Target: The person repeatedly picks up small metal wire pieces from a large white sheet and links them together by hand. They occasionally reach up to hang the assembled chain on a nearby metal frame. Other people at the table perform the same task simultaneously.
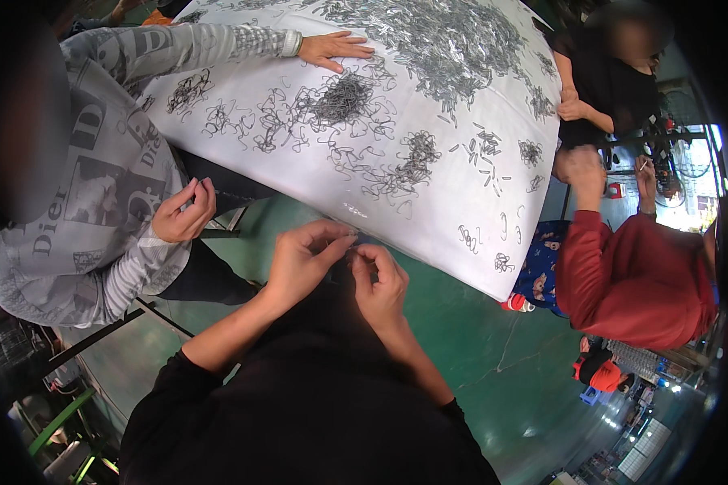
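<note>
1. Both hands are up at the near edge of the counter (461,250). The left hand (303,259) and right hand (380,279) meet fingertip to fingertip, pinching a small wire clip (353,252) between them. The clip is tiny and mostly covered by the fingers, so its shape is hard to make out.
2. No containers here. The white sheet on the counter carries everything loose: a dense heap of metal clips (453,36) at 12 o'clock, and a darker tangle of wire hooks (340,101) toward 11 o'clock.
3. Scattered small clusters trail down to the counter's edge at 3 o'clock.
4. Bare green floor (477,356) opens below the counter edge, from 4 to 6 o'clock.
5. At 9 o'clock, a person in a grey patterned top (97,178) has one hand flat on the sheet and the other curled shut.
6. At 3 o'clock, a person in a red sweater (639,283) is cut off by the dark rim.
</note>
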The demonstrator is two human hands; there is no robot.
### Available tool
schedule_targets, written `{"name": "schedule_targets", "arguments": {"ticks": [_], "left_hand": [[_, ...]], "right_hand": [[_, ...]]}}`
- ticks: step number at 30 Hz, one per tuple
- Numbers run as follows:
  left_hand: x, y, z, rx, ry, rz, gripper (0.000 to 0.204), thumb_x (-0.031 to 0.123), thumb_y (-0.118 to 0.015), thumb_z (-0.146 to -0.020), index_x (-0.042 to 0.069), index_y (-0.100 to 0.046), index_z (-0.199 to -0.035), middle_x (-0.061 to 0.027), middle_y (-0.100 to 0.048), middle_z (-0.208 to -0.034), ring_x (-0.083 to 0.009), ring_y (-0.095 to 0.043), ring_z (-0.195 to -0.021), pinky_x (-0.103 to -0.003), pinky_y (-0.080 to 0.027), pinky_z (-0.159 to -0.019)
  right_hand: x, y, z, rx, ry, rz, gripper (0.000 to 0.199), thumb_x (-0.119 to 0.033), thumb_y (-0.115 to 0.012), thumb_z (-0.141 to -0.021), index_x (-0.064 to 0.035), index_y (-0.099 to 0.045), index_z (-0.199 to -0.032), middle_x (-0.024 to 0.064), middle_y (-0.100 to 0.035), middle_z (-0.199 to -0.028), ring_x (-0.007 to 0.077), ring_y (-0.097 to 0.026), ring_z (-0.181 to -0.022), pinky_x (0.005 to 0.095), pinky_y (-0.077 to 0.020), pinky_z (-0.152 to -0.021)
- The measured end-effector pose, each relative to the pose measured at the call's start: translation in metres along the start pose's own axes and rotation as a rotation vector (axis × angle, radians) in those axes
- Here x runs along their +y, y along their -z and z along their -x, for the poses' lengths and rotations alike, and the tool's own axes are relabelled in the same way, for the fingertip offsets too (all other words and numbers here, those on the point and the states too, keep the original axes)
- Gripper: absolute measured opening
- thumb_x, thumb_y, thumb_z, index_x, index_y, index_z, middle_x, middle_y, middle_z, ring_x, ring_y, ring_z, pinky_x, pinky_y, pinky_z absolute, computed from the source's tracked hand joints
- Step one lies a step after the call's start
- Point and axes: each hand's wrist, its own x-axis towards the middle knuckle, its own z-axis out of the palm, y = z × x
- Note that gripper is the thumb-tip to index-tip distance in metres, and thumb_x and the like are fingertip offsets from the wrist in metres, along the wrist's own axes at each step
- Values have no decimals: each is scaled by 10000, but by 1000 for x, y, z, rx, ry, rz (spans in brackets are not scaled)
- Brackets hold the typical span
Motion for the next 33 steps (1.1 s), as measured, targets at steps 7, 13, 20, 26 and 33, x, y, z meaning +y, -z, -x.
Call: {"name": "schedule_targets", "arguments": {"ticks": [7, 13, 20, 26, 33], "left_hand": [[7, 4, 6, 91, -253, -179, 139, -19, -707, -792, 15, -705, -926, -86, -679, -1000, -136, -620, -811, -266, -500, -726], [-2, 9, 3, 163, -426, -259, 161, -16, -741, -748, 32, -716, -900, -90, -648, -1009, -234, -613, -915, -323, -508, -749], [-7, 9, 2, 202, -377, -277, 159, -6, -753, -748, 48, -722, -895, -71, -660, -915, -226, -622, -848, -316, -509, -727], [-9, 3, 3, 243, -370, -272, 152, 0, -751, -755, 51, -721, -894, -77, -675, -891, -227, -631, -836, -322, -514, -729], [-12, 3, 4, 228, -407, -279, 166, -15, -736, -755, 38, -708, -911, -89, -680, -888, -247, -634, -838, -336, -513, -734]], "right_hand": [[2, -6, -5, -36, 103, 140, 101, -17, -650, -861, 2, -592, -941, 116, -665, -846, 198, -680, -707, 313, -529, -623], [26, 2, -35, -111, -31, 96, 139, -76, -651, -884, -5, -616, -999, 104, -654, -828, 167, -627, -652, 293, -499, -590], [134, -27, -182, -127, -82, 542, 110, -167, -641, -859, -68, -669, -896, 117, -654, -901, 331, -645, -823, 435, -498, -712], [164, -51, -224, -346, -59, 832, 137, -174, -655, -846, -51, -675, -901, 139, -643, -901, 335, -650, -856, 426, -509, -758], [158, -11, -193, -264, -434, 215, 127, -123, -624, -877, -3, -597, -910, 111, -641, -849, 213, -620, -724, 326, -493, -661]]}}
